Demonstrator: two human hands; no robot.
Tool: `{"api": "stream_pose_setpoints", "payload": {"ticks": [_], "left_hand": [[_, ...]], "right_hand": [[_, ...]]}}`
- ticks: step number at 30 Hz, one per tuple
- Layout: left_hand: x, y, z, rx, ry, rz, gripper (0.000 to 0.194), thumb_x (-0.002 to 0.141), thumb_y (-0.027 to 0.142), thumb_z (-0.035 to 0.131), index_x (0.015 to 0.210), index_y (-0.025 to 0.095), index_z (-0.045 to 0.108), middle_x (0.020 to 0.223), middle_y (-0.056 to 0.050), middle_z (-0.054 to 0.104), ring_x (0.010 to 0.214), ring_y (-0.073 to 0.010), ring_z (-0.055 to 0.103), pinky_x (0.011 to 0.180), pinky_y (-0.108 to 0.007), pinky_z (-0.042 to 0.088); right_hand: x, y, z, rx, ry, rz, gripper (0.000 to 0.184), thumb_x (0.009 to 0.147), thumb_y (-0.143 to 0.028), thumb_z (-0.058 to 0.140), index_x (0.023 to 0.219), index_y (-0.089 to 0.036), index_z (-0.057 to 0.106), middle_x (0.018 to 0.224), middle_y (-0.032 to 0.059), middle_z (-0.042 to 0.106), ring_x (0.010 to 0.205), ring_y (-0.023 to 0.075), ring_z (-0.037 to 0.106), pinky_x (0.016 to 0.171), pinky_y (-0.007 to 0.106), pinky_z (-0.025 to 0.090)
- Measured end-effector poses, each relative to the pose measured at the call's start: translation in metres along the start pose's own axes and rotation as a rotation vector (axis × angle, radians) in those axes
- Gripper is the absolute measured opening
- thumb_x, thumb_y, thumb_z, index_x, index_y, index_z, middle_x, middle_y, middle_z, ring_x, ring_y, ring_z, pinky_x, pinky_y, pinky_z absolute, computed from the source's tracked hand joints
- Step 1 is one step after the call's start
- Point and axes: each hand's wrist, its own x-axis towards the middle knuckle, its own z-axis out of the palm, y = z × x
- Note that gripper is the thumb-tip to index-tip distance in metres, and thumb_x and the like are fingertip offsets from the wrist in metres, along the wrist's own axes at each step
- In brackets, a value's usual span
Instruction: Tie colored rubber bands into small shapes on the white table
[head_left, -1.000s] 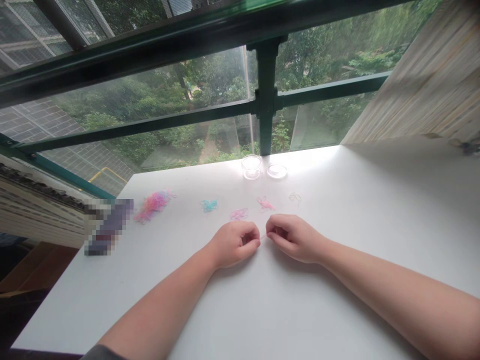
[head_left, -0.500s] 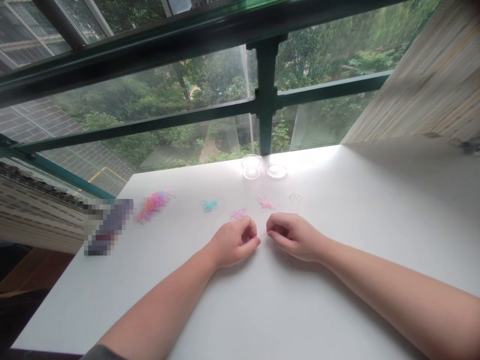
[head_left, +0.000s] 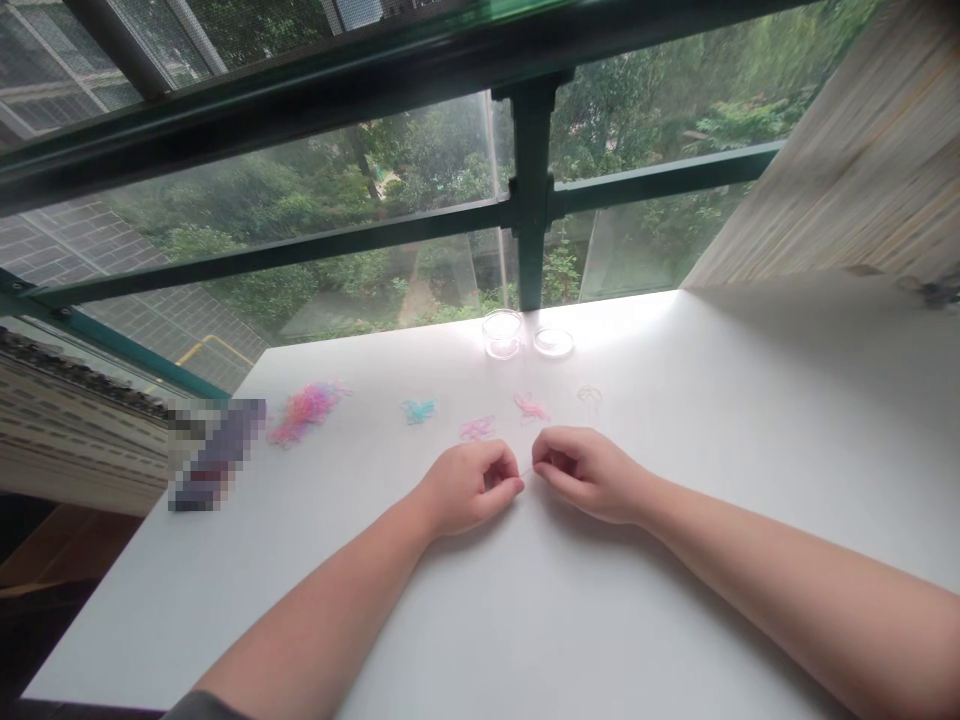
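Observation:
My left hand (head_left: 474, 487) and my right hand (head_left: 589, 472) rest just above the table, fingertips facing each other. Thumb and forefinger are pinched on both. A thin pale pink rubber band (head_left: 527, 471) runs across the narrow gap, gripped from either side; most of it is hidden by the fingers. Right behind the left hand lies a small pile of mauve-pink rubber bands (head_left: 478, 428). Beyond the right hand are a pink pile (head_left: 532, 406) and a few pale, whitish bands (head_left: 589, 395). A turquoise pile (head_left: 419, 411) sits farther left.
A large mixed-colour heap of bands (head_left: 307, 412) lies at the left, beside a blurred-out dark object (head_left: 219, 455). By the window stand a clear round container (head_left: 502, 335) and a clear lid (head_left: 553, 343). The white table (head_left: 480, 620) meets the green window frame (head_left: 534, 200).
My left hand has shifted very slightly right and toward me. The strand between the fingertips shows more clearly. My right hand has hardly moved.

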Motion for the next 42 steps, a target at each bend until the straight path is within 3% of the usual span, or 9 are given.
{"api": "stream_pose_setpoints", "payload": {"ticks": [19, 26, 42], "left_hand": [[0.0001, -0.0003, 0.0, 0.019, 0.003, 0.028, 0.006, 0.077, 0.022, 0.052, 0.072, 0.019, 0.052, 0.067, 0.002, 0.056, 0.061, -0.0105, 0.049, 0.058, -0.023, 0.038], [0.0007, -0.0012, 0.0022, -0.074, 0.031, 0.01, 0.013, 0.076, 0.027, 0.057, 0.084, 0.019, 0.05, 0.073, 0.001, 0.06, 0.062, -0.0106, 0.053, 0.059, -0.024, 0.042], [0.0003, -0.0023, 0.0013, -0.011, 0.009, 0.052, 0.005, 0.075, 0.021, 0.052, 0.071, 0.018, 0.052, 0.068, 0.002, 0.056, 0.061, -0.0103, 0.048, 0.058, -0.023, 0.039]], "right_hand": [[0.0012, 0.0008, 0.0001, -0.01, -0.001, -0.004, 0.008, 0.076, -0.011, 0.048, 0.074, -0.018, 0.051, 0.059, -0.004, 0.046, 0.053, 0.0083, 0.039, 0.05, 0.02, 0.033], [0.0007, 0.0023, 0.0006, 0.002, -0.001, -0.01, 0.008, 0.076, -0.011, 0.048, 0.073, -0.018, 0.051, 0.058, -0.0045, 0.044, 0.052, 0.0079, 0.038, 0.049, 0.02, 0.032], [0.0006, 0.0005, 0.0001, -0.015, -0.009, -0.003, 0.008, 0.075, -0.01, 0.049, 0.074, -0.018, 0.052, 0.059, -0.0041, 0.046, 0.053, 0.0082, 0.039, 0.05, 0.02, 0.033]]}}
